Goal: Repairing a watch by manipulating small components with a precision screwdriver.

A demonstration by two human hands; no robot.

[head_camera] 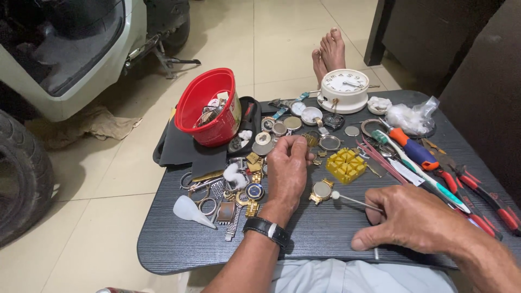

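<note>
Nearest, the right hand (415,220) rests on the dark table (179,244), its grip closed around a thin stick (355,201) whose white tip lies just beside a gold watch case (321,191). Beyond it the left hand (287,171), with a black wristwatch (267,230) on its wrist, reaches among scattered watch parts, fingertips pinched on a small piece I cannot make out, near a yellow block (346,165). Farther back stand a red bucket (209,106), a white clock (344,89) and screwdrivers (415,152).
</note>
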